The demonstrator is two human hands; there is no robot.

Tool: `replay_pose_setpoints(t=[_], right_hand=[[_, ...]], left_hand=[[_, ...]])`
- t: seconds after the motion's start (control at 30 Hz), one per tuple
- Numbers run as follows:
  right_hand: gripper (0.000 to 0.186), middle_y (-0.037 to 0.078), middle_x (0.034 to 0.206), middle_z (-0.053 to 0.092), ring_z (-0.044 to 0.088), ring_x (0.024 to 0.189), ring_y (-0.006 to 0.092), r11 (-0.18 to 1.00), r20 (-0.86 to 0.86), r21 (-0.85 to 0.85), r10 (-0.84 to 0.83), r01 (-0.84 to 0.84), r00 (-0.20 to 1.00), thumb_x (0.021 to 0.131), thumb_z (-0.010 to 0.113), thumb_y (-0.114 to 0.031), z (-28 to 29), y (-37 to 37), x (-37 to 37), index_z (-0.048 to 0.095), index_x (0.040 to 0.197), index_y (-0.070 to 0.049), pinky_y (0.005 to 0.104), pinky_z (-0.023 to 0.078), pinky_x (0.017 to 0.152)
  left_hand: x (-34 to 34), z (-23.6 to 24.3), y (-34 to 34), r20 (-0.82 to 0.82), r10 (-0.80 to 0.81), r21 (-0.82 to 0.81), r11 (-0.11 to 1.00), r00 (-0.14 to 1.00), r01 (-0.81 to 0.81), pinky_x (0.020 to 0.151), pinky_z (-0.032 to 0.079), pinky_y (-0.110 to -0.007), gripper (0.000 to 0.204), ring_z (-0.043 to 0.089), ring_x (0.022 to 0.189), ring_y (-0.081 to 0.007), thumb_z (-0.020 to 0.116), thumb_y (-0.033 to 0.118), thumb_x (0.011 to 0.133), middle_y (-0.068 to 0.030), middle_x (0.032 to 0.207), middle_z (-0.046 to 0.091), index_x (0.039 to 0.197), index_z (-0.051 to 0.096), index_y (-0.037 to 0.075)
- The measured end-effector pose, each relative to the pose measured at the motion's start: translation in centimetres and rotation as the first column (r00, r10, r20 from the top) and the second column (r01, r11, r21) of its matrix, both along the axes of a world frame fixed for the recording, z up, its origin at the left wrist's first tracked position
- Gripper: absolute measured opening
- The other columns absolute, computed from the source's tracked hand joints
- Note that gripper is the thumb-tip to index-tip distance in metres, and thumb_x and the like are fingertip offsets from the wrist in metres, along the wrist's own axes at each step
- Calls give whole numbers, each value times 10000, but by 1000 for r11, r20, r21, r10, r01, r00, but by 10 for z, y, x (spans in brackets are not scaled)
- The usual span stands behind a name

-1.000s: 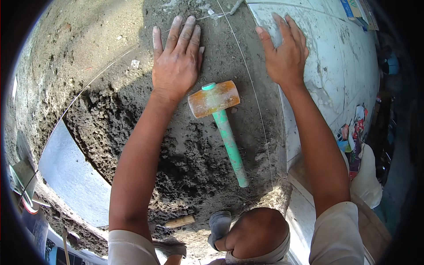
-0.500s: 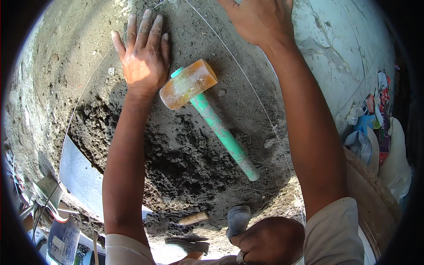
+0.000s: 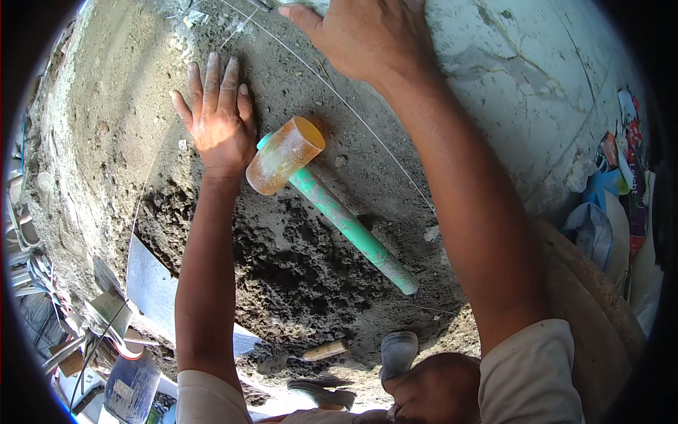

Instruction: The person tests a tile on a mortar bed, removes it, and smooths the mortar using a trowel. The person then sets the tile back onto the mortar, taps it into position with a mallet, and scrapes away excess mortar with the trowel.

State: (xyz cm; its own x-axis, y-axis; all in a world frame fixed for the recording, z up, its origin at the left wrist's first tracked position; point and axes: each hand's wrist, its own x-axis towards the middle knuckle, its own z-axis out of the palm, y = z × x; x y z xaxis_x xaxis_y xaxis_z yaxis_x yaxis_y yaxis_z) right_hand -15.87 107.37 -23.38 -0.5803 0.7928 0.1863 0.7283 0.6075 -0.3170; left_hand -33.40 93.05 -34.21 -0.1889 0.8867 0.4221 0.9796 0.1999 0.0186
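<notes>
My left hand (image 3: pixel 221 126) lies on the rough grey sand-cement bed, fingers stretched and slightly spread, holding nothing. Just right of its wrist rests a mallet, its amber head (image 3: pixel 282 157) near the hand and its green, smeared handle (image 3: pixel 357 230) slanting down to the right. At the upper edge my right hand (image 3: pixel 374 35) reaches over the border between the bed and a pale slab (image 3: pixel 515 63). Its thumb sticks out to the left; the other fingers are mostly cut off by the picture's edge. No held object shows there.
A thin string (image 3: pixel 353 113) crosses the bed diagonally. Dark loose mortar (image 3: pixel 296 261) is heaped below the mallet. A wooden tool handle (image 3: pixel 325 350) lies near my feet, and a flat grey-blue piece (image 3: pixel 150 279) lies at left. Crumpled bags (image 3: pixel 600 219) are at right, scrap and a dark container (image 3: pixel 132 385) lower left.
The view has shifted a little. My right hand has moved left along the far edge, closer to the mallet. My left hand stays flat beside the mallet, which lies as before.
</notes>
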Motion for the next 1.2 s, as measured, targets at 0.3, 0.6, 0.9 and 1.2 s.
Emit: replay_pose_setpoints(t=[0.3, 0.6, 0.9, 1.2], right_hand=[[616, 196, 1473, 357, 287, 1388, 322, 996, 76, -74, -39, 45, 996, 930, 522, -459, 9, -5, -12, 446, 1396, -64, 487, 209, 1130], [612, 173, 1448, 409, 344, 1354, 335, 987, 73, 157, -49, 37, 996, 898, 562, -500, -31, 6, -11, 493, 1369, -114, 514, 227, 1103], [600, 142, 1437, 438, 361, 1350, 310, 960, 32, 281, -16, 6, 999, 885, 558, -551, -44, 10, -8, 534, 1340, -160, 523, 245, 1076], [603, 214, 1449, 386, 328, 1355, 354, 995, 72, 83, -59, 53, 996, 899, 584, -433, -16, 0, -17, 478, 1368, -69, 514, 223, 1111]], left_hand=[[12, 21, 27, 46, -135, -249, 958, 990, 142, 1151, 96, -602, 417, 212, 1444, -311, 529, 210, 912, -84, 1538, 302, 1327, 539, 170], [21, 10, 37, 170, -164, 62, 986, 972, 155, 1126, 150, -588, 351, 311, 1395, -326, 604, 154, 832, -143, 1481, 373, 1180, 583, 121], [20, 4, 36, 90, -117, -16, 993, 989, 119, 1136, 114, -539, 279, 350, 1381, -263, 586, 196, 870, -63, 1405, 490, 1142, 621, 146], [15, 7, 33, 91, -172, 17, 985, 981, 171, 1131, 173, -556, 275, 385, 1355, -261, 566, 190, 870, -47, 1389, 513, 1130, 630, 128]])
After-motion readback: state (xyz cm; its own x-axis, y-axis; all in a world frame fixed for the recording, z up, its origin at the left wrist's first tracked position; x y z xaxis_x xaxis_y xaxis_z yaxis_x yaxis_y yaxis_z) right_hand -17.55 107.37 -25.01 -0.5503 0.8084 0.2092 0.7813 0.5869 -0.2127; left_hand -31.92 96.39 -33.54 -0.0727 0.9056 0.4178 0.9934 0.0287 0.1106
